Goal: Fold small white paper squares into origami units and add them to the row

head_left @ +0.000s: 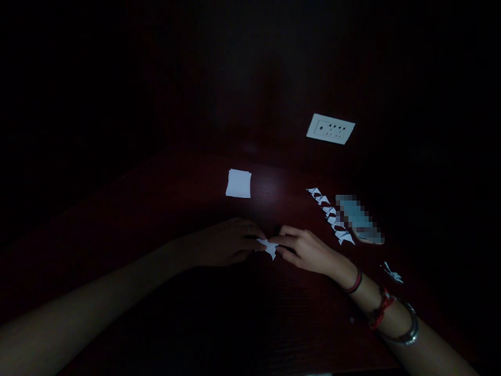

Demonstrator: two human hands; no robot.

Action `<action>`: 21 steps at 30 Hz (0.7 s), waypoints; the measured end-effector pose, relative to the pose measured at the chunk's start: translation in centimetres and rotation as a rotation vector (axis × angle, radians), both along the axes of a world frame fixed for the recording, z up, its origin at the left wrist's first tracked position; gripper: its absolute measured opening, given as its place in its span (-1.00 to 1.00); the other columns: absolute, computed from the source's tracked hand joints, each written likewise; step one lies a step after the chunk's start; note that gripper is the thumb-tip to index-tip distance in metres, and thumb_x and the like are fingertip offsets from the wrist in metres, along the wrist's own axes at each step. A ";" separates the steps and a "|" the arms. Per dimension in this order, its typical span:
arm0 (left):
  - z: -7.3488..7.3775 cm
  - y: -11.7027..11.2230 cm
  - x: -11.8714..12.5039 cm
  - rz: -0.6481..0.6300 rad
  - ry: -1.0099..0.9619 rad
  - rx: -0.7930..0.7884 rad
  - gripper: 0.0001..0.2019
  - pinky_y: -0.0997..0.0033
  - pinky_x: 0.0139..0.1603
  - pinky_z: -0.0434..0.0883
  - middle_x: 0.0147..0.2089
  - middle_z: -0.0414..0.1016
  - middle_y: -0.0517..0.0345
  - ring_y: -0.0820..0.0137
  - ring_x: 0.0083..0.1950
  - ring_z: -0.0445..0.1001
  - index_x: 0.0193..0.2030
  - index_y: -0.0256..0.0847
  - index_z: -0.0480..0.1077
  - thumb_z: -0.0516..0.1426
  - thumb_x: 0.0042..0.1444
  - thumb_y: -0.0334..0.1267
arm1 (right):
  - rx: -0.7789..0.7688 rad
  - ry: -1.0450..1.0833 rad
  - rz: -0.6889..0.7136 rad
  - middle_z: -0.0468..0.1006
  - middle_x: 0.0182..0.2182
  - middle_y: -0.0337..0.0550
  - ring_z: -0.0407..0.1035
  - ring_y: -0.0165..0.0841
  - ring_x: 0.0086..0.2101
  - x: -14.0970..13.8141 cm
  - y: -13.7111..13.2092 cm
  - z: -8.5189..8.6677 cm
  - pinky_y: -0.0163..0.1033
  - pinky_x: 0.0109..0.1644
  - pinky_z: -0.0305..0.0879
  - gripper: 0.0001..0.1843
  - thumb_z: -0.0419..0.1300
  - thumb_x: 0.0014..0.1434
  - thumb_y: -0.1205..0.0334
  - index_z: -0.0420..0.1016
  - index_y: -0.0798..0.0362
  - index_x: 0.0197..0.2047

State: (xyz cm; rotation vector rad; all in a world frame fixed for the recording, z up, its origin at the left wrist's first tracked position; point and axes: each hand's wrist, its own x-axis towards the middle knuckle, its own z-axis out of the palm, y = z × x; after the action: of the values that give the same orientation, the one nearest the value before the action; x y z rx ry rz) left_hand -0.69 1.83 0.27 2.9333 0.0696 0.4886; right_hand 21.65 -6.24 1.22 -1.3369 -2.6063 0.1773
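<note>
Between my two hands is a small folded piece of white paper [270,248], with one pointed corner showing toward me. My left hand [235,241], with a ring on one finger, is closed on the paper's left edge. From the other side, my right hand [307,249] pinches the right edge between its fingers. Dim light hides the exact shape of the folds. To the right of my right hand runs a slanting row of several folded white paper pieces [330,211], all with pointed corners.
A stack of square white paper sheets [238,184] lies beyond my hands on the dark red table [188,193]. At the right are a phone-like, blurred-out object [360,219] and a small white object [392,273]. A white wall socket [331,129] stands behind.
</note>
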 end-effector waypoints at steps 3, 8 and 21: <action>-0.1 0.1 0.0 0.009 -0.001 0.003 -0.63 0.23 0.07 0.16 0.04 0.30 0.13 0.31 0.06 0.22 0.05 -0.04 0.24 0.04 0.09 -0.42 | -0.001 -0.033 0.001 0.34 -0.31 -0.17 0.30 -0.44 -0.37 0.1 0.0 0.1 -0.33 -0.28 0.23 -0.68 -0.05 0.18 0.30 0.35 0.02 -0.02; -0.2 0.3 -0.1 0.014 0.022 0.014 -0.63 0.24 0.06 0.15 0.05 0.29 0.14 0.31 0.04 0.22 0.06 -0.04 0.23 0.03 0.10 -0.42 | -0.007 -0.052 0.010 0.35 -0.33 -0.18 0.29 -0.46 -0.40 0.4 -0.1 0.2 -0.35 -0.29 0.19 -0.69 -0.05 0.17 0.33 0.37 0.03 -0.04; -0.5 0.4 0.2 0.041 0.047 0.064 -0.62 0.24 0.05 0.15 0.05 0.30 0.10 0.29 0.05 0.21 0.11 -0.12 0.17 0.00 0.14 -0.39 | 0.010 -0.059 0.003 0.37 -0.40 -0.22 0.26 -0.48 -0.46 0.3 -0.5 0.6 -0.36 -0.36 0.14 -0.72 -0.04 0.15 0.35 0.43 0.02 -0.14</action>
State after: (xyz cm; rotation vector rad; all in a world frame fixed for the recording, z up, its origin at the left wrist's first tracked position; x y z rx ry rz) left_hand -0.53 2.21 -0.23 3.0112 0.1226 0.4355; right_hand 21.99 -6.79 1.81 -1.3548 -2.6541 0.1270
